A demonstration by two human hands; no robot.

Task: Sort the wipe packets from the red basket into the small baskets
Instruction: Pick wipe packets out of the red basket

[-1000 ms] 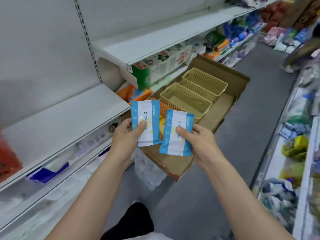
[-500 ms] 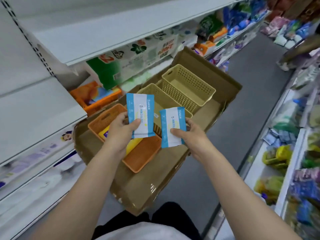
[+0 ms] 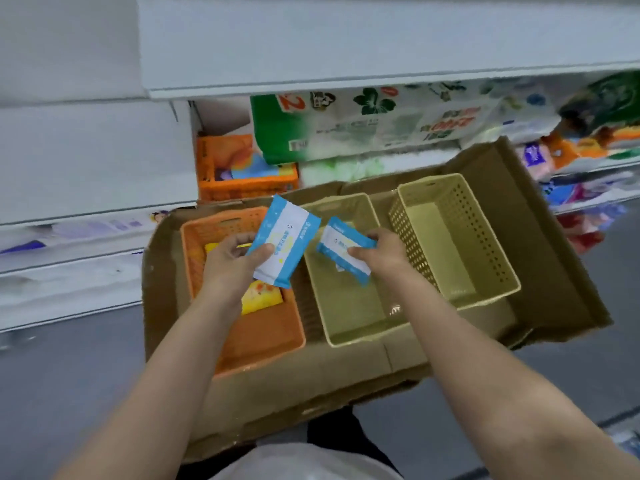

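Head view: the left hand (image 3: 230,263) is pinching a blue-and-white wipe packet (image 3: 282,245) by its lower corner over the red basket (image 3: 194,271); the right hand (image 3: 382,256) is gripping a second packet (image 3: 343,249) over the near small basket (image 3: 349,336). Both packets are appearing light, soft and slick, so edge pinches are suiting them. The far small basket (image 3: 495,282), at 2 o'clock, is standing open; basket rims are crowding together inside the cardboard tray (image 3: 554,258).

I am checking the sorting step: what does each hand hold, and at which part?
The left hand pinches one blue-and-white wipe packet at its lower left edge. The right hand pinches another, smaller-looking packet at its right end.
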